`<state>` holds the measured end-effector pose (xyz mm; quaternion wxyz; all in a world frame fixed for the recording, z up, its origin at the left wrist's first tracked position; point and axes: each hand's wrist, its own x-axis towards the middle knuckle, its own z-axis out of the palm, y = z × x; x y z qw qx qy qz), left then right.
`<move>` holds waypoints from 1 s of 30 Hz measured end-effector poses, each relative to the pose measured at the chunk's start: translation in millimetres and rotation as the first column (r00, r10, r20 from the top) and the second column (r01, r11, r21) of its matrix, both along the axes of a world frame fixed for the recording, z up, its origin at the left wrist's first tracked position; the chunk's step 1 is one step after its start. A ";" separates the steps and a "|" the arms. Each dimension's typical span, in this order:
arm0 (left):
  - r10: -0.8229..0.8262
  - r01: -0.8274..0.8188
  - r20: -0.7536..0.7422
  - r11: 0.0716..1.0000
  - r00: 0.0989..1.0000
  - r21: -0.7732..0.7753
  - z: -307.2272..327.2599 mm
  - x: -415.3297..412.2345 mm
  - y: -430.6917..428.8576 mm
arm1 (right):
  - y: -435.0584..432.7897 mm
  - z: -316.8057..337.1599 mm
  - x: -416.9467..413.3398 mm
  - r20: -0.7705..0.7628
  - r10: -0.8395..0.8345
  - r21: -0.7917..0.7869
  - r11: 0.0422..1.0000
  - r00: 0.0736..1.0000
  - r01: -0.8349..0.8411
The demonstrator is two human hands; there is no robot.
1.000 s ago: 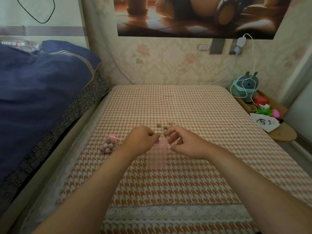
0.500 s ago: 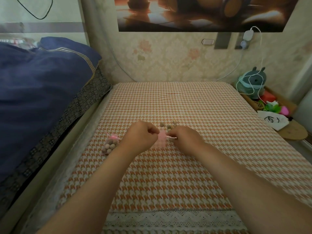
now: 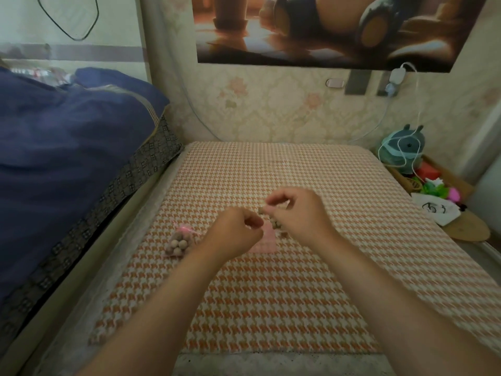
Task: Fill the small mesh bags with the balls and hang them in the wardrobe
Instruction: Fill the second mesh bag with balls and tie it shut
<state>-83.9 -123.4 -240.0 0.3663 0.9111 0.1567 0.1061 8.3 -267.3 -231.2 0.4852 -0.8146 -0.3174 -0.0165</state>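
Both forearms enter from frame bottom, over the orange-white houndstooth cloth point(image 3: 271, 308) on the bed. L hand point(image 3: 233, 234) at ctr, fingers curled shut, pinching at the top edge of an empty pink mesh bag point(image 3: 264, 241); bag lies flat on cloth just at 3 o'clock of that hand. R hand point(image 3: 298, 215) just at 2 o'clock of L hand, apart from it, raised a little; fingers curled in around small brown balls point(image 3: 276, 223), grip blurred, ball count cannot tell. Filled mesh bag point(image 3: 180, 241), pink tie on top, round beige balls inside, rests on cloth at 9 o'clock of L hand, near, not touching. Navy quilt point(image 3: 67, 158) piled at 10 o'clock. Teal plush toy point(image 3: 401, 150) w/ white cable at 2 o'clock, by the wall. Poster point(image 3: 325, 31) at 12 o'clock, far wall.
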 end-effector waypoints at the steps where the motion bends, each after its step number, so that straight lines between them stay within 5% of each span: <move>1: -0.005 0.005 0.004 1.000 1.000 0.002 0.0 0.4 -0.6 | -0.4 -0.6 -3.2 0.020 0.022 -0.031 0.999 1.000 -0.022; 7: -0.034 0.034 0.001 0.999 0.999 -0.019 -1.4 -0.1 -4.3 | -3.2 -8.7 -9.8 0.226 0.073 -0.264 0.965 0.971 -0.011; 21: -0.019 0.019 0.009 1.000 1.000 0.009 -4.4 5.9 -2.1 | -10.7 -11.3 8.1 0.095 0.030 -0.291 0.957 0.995 -0.001; 30: 0.007 -0.005 0.051 0.999 0.999 -0.036 -6.8 9.5 -6.8 | -17.6 -49.7 34.3 0.110 0.059 -0.631 0.776 0.992 0.024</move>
